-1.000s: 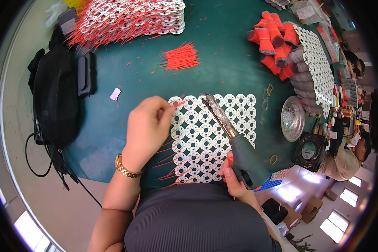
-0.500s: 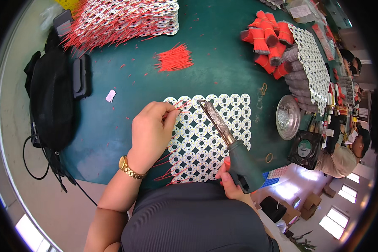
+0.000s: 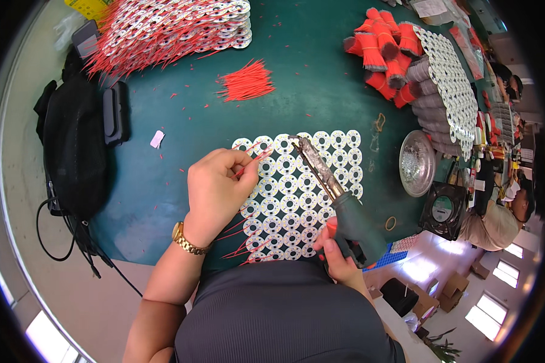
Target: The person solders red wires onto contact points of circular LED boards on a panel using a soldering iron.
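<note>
A panel of round white circuit boards lies on the green table in front of me. My left hand, with a gold watch on its wrist, pinches thin red wires over the panel's upper left boards. My right hand grips a soldering gun with a dark green body, and its fingers are partly hidden behind the handle. The blackened metal tip points away from me, over the top row of boards. Several red wires stick out from the panel's lower left edge.
A loose pile of red wires lies farther back, with stacked wired panels at the far left. Red wire bundles and more panels sit at the right, near a metal dish and a fan. A black bag stands left.
The soldering gun has shifted slightly right and away from me over the panel. My left hand keeps pinching the wires in nearly the same place. The whole view has shifted a little.
</note>
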The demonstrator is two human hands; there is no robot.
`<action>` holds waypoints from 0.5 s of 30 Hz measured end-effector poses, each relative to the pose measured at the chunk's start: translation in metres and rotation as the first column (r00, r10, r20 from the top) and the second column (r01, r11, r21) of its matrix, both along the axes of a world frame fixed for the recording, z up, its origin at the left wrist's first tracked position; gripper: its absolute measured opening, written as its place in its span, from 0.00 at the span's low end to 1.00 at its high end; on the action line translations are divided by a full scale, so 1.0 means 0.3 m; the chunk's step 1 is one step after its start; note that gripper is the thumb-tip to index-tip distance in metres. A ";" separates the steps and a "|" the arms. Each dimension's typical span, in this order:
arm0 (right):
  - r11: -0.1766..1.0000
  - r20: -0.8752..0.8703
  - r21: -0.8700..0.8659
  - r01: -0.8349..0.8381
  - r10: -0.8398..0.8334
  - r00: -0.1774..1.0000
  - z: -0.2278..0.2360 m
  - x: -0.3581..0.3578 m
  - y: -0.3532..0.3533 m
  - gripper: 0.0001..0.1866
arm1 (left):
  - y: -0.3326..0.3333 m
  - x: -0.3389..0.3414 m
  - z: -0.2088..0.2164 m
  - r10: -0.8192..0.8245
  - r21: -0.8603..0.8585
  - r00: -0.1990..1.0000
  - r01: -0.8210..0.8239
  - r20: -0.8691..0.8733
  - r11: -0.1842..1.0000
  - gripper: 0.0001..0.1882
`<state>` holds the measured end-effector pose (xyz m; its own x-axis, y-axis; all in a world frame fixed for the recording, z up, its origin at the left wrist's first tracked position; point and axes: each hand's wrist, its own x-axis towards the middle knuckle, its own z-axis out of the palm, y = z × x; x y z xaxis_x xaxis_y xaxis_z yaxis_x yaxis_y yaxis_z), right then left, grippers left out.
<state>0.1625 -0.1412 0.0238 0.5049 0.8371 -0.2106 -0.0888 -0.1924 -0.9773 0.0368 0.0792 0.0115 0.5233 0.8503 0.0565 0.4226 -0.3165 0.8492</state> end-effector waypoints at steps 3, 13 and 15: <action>1.000 -0.016 -0.026 -0.012 0.012 1.000 0.010 0.008 -0.015 0.13 | 0.013 0.007 -0.009 0.065 -0.093 0.998 -0.064 0.004 0.994 0.04; 0.974 0.364 -0.074 -0.216 0.228 0.903 -0.023 0.022 -0.024 0.16 | 0.017 0.013 -0.029 0.110 -0.199 0.993 -0.101 0.033 0.975 0.06; 0.978 0.363 -0.054 -0.199 0.205 0.909 -0.024 0.019 -0.023 0.15 | 0.016 0.014 -0.030 0.109 -0.172 0.993 -0.101 0.038 0.980 0.06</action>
